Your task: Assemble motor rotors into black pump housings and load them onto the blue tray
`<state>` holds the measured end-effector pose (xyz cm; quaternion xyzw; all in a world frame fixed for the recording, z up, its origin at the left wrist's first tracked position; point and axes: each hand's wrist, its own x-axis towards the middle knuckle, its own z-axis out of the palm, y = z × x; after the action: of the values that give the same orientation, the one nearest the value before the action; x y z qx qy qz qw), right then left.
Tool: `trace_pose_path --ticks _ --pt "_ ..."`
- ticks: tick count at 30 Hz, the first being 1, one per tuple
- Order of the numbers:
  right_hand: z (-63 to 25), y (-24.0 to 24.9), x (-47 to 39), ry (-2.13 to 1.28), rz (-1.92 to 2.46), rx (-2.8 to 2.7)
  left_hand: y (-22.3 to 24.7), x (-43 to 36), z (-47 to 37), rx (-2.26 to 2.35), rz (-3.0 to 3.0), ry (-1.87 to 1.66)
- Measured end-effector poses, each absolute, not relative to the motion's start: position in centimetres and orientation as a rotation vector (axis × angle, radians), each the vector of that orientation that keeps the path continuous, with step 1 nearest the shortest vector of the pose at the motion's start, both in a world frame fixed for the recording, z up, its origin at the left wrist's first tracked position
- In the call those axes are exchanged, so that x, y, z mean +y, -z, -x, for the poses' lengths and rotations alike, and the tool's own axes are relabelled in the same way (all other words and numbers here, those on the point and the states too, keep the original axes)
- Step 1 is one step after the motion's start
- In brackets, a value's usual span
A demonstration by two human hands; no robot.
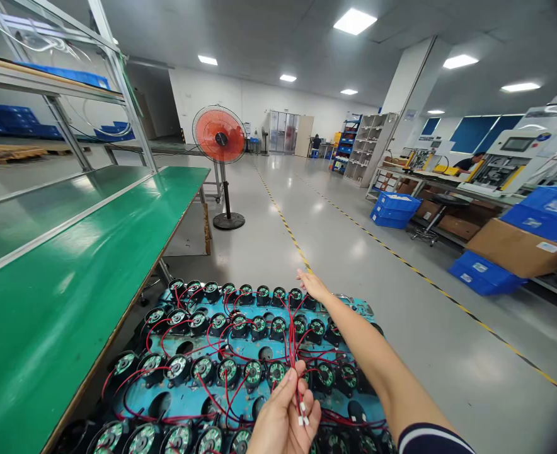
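Observation:
My left hand is closed around a bundle of thin red and dark wires. White plug connectors at the wire ends stick out between its fingers. Reaching over the far right rows, my right hand has its fingers stretched out to the left, with nothing visible in them. Beneath both hands is a worn blue board bearing rows of round black housings with green circuit boards inside. Wires run from the housings, several of them up into the held bundle. My left hand covers part of the nearer rows.
A green-topped workbench runs along the left, its edge close to the blue board. Beyond stands an orange pedestal fan. On the right are blue crates, a cardboard box, a stool and a person by machines.

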<state>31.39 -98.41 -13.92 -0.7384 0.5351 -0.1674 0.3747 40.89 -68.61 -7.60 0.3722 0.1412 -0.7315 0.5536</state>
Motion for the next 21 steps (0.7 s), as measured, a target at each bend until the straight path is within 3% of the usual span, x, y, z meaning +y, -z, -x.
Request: trace_pose_path --ticks 6,12,17,21 --pt "-28.8 10.9 -96.4 0.664 1.73 1.447 7.4 -68.7 -39.6 0.375 -0.81 1.736" --pt "-26.3 7.9 -86.0 0.325 1.509 1.096 5.9 -69.6 -38.1 0.401 -0.786 1.7" --pt "-28.6 8.1 -78.4 0.489 0.956 0.897 6.0 -70.0 -36.8 0.447 -0.715 1.678" --pt "-29.7 8.9 -79.0 0.565 1.146 0.982 6.7 -70.1 -36.9 0.378 -0.75 1.677"
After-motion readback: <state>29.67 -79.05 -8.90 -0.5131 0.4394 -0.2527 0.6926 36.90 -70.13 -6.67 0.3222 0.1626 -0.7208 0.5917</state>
